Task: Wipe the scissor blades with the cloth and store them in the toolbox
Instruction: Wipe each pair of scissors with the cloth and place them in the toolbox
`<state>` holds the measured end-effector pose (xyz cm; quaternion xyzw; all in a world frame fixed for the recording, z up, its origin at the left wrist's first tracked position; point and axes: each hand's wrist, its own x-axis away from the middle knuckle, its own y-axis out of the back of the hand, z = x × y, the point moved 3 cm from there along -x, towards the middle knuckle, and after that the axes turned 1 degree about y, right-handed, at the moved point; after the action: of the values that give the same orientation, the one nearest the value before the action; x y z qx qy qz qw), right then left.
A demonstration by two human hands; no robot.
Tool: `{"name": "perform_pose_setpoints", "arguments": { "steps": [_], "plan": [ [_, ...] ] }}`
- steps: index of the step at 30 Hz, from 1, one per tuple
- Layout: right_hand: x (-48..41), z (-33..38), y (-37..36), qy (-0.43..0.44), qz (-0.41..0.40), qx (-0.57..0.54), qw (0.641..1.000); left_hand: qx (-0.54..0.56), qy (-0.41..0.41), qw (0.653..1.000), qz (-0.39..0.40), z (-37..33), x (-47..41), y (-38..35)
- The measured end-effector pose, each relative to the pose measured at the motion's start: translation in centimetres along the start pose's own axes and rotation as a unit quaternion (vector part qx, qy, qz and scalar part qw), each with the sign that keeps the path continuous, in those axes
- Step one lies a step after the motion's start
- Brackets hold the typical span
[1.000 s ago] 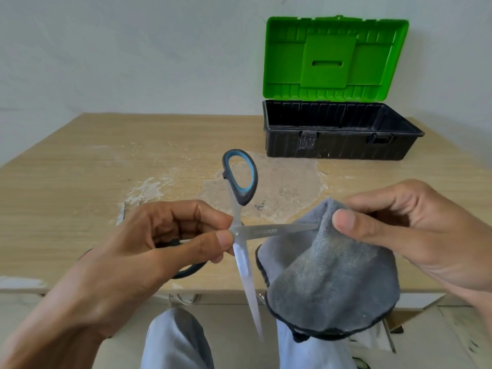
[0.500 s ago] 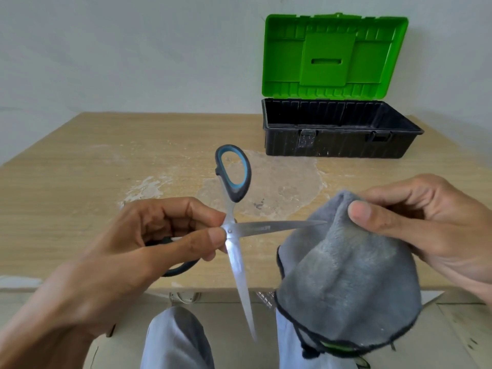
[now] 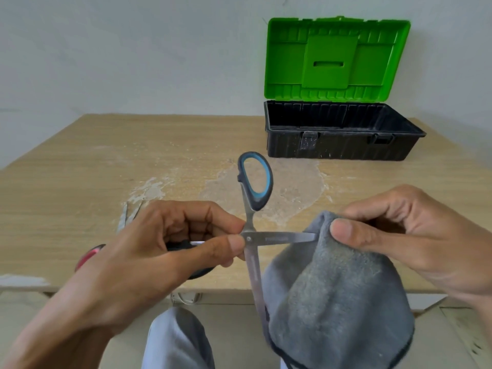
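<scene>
- Holding the scissors (image 3: pixel 249 238) in the air over the near edge of the table (image 3: pixel 80 166), the left hand (image 3: pixel 149 251) pinched them at the pivot between thumb and forefinger. Its other fingers were curled round the lower handle, which was mostly hidden in the palm.
- The scissors were opened wide, so the two blades made almost a right angle. One blade lay level and pointed to the right; the other pointed down toward the person's legs (image 3: pixel 178 339).
- The free handle loop (image 3: pixel 255 182), black with a blue lining, stood up above the left hand, and nothing touched it.
- The right hand (image 3: pixel 415 235) gripped a grey cloth (image 3: pixel 340 302). Its thumb and bent fingers pinched the top fold of the cloth around the tip of the level blade, so that this tip was covered.
- The rest of the cloth hung loosely below the right hand. The downward blade passed just beside its left edge; whether they touched, I could not tell.
- The toolbox (image 3: pixel 340 145) stood at the far right of the table, well apart from both hands, with its green lid (image 3: pixel 330 59) raised upright before the wall.
- On the table by the left wrist lay a red-handled thing (image 3: pixel 89 255) and thin metal pieces (image 3: pixel 125 217), both partly hidden; what they were, I could not tell.
- The tabletop had pale worn patches (image 3: pixel 298 187) in the middle.
</scene>
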<state>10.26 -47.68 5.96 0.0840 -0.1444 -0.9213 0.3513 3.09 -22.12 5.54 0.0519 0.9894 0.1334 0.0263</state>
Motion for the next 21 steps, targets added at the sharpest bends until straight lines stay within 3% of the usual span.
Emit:
{"name": "perform_pose_setpoints", "arguments": {
  "steps": [9,21],
  "plan": [
    [-0.5,0.7,-1.6,0.024,-0.046,0.127,0.991,-0.020,-0.010,1.000,-0.008,-0.1,-0.3,-1.0],
    [0.0,1.7,0.4,0.055,-0.067,0.211,0.974,-0.029,0.015,0.999,0.005,-0.6,-0.2,-0.8]
  ]
}}
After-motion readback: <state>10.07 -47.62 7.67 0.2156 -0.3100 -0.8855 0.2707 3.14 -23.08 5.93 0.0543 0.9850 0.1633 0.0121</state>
